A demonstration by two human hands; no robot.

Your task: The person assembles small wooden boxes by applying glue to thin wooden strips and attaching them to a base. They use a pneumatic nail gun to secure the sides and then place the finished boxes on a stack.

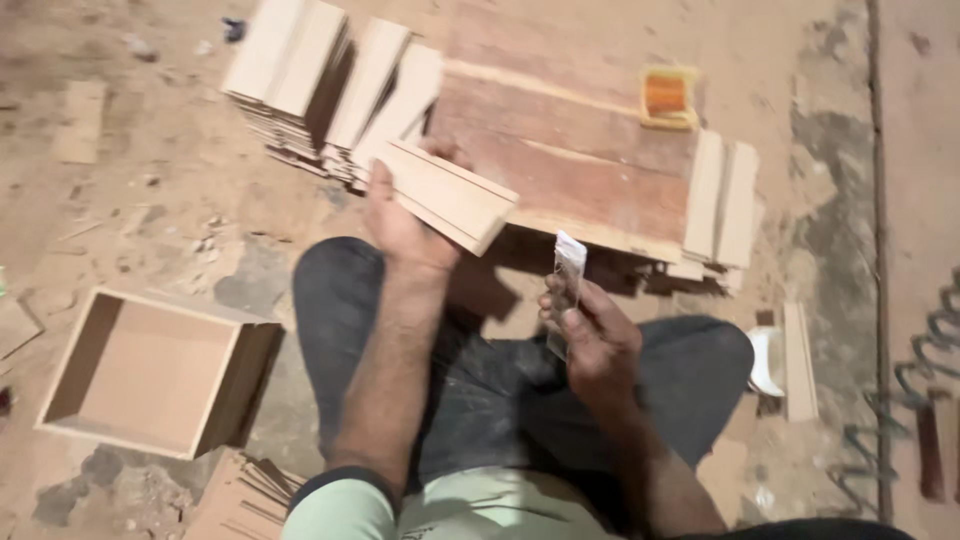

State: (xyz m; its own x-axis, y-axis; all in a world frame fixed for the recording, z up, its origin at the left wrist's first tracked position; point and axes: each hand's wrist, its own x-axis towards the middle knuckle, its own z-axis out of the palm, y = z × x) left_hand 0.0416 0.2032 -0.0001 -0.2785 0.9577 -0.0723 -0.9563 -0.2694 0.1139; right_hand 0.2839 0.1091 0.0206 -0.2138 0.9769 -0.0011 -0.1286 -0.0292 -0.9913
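Boards (300, 75) (stacked) beyond hands; box (150, 370) left.

One open wooden box (150, 370), one orange spool (668, 97), two hands (405, 225).

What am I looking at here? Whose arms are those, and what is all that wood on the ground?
There is no machine here. The picture comes from a small camera worn on a person's head, so you look down at that person's own two arms and dark trousers, as if you were sitting there yourself.

The left hand holds a couple of flat, pale wooden boards in its grip. The right hand holds a small clear packet; what is inside it is too small to tell.

In front of the knees lies a big reddish wooden plank with an orange and yellow thing on it. Stacks of pale boards sit beyond the left hand, and a few more lie at the plank's right end. On the left, on the dusty ground, is an open wooden box.
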